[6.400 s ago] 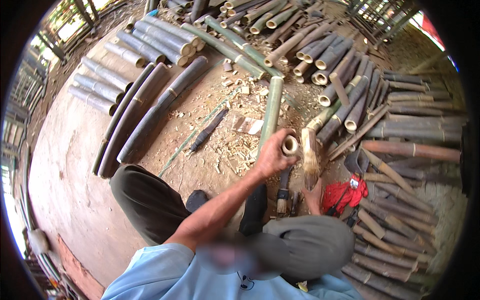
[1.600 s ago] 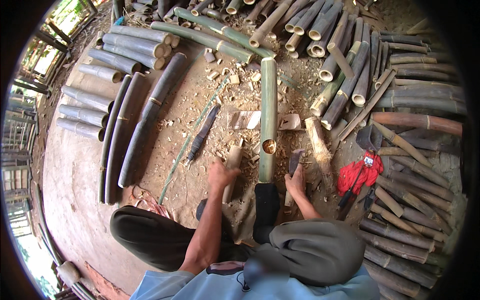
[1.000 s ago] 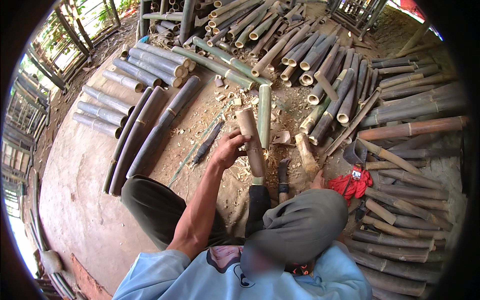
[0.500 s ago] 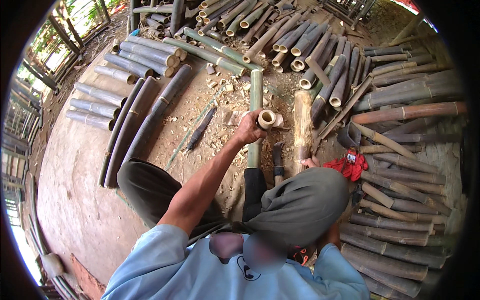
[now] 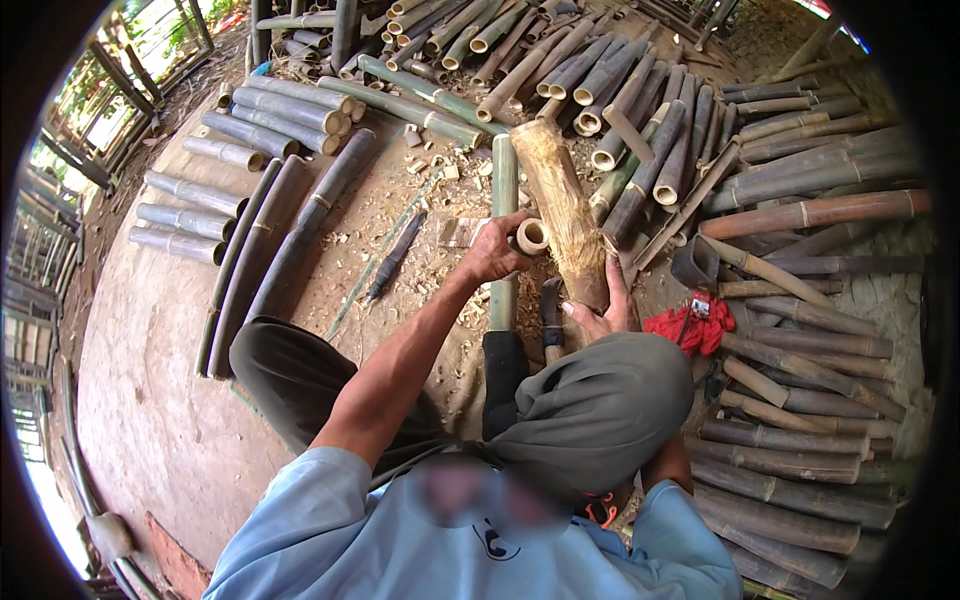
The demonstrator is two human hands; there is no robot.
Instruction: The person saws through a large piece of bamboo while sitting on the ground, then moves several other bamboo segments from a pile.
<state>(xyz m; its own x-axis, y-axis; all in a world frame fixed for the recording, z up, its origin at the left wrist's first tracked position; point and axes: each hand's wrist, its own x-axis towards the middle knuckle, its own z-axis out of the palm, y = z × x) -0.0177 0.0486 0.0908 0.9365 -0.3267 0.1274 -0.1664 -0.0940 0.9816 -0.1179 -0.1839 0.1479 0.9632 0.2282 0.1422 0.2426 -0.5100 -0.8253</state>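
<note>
My left hand (image 5: 495, 250) is closed around a short bamboo tube (image 5: 533, 236), its round open end turned up toward me. It is above a green bamboo length (image 5: 504, 175) that runs away between my legs from a black piece (image 5: 506, 380). My right hand (image 5: 606, 305) grips the lower end of a thick wooden club (image 5: 555, 190), thumb on one side and a finger stretched along the other. The club is pale and rough, with frayed fibres, and tilts left. Between my hands and right knee lies a dark-bladed tool (image 5: 552, 318).
Wood chips surround a flat board (image 5: 460, 232) and a dark, long tool (image 5: 397, 256) on the ground. Dark bamboo lengths (image 5: 315, 215) lie at left. Bamboo piles fill the back (image 5: 540, 60) and right (image 5: 810, 190). A red cloth (image 5: 692, 325) lies by my right knee.
The club has swung up and left from upright to tilted beside the bamboo tube. My right hand has come out from behind the knee. My left hand has barely moved.
</note>
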